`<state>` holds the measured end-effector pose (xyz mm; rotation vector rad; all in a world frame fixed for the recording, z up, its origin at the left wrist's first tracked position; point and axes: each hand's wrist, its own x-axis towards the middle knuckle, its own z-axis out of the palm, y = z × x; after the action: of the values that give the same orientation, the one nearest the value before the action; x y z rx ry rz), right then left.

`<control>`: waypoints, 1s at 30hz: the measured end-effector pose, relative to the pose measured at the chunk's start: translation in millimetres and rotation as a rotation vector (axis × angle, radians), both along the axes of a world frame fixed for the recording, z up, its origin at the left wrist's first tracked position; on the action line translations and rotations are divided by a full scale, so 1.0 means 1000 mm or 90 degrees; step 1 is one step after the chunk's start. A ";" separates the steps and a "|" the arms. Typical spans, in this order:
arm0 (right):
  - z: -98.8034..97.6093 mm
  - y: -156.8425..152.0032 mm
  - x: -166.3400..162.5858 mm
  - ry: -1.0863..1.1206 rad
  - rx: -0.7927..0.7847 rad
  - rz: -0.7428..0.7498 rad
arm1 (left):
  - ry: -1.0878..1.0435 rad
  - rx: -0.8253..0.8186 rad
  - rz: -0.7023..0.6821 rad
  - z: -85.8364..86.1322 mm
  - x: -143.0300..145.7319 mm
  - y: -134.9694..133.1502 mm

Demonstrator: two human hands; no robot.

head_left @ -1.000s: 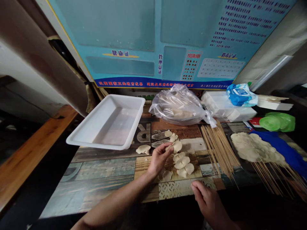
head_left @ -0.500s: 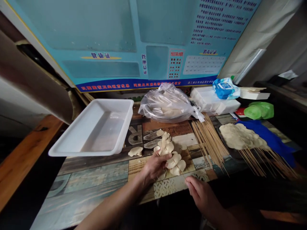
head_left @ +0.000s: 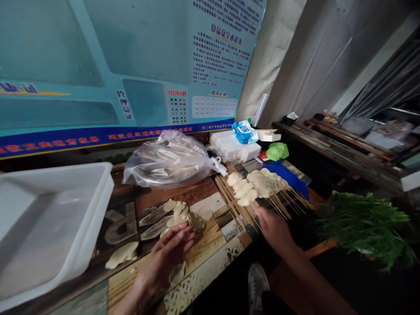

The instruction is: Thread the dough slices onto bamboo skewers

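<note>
My right hand (head_left: pixel 274 227) is closed in a fist round the end of a bamboo skewer, most of which is hidden. Pale, thin, rounded slices (head_left: pixel 243 189) are threaded on it, held beside a pile of similar loaded skewers (head_left: pixel 267 181). What food the slices are, I cannot tell. My left hand (head_left: pixel 172 247) is open over the table, fingers loosely bent and a little apart, by a small heap of loose slices (head_left: pixel 197 222). One slice (head_left: pixel 177 273) lies below that hand and another (head_left: pixel 122 255) to its left. Bare bamboo skewers (head_left: pixel 226 194) lie under the held slices.
A white plastic tub (head_left: pixel 106 192) stands at the left. Behind the slices sits a tied clear bag (head_left: pixel 170 162). Wrapped white packs (head_left: pixel 226 146), a blue packet (head_left: pixel 244 132) and a green bag (head_left: pixel 277 151) are at the back. Leafy greens (head_left: pixel 365 227) lie at the right.
My right hand has carried the loaded skewer right, from the loose slices to the skewer pile. My left hand has let go of the slices. The view has turned right.
</note>
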<state>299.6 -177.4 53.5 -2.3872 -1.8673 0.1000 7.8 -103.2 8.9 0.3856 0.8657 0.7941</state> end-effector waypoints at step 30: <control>-0.035 0.057 0.011 -0.070 -0.201 -0.040 | 0.472 0.469 0.087 -0.013 -0.043 0.053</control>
<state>311.1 -120.3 18.9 -2.7058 -1.9493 0.2843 -35.6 -49.7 -3.7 1.3402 1.2722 1.1104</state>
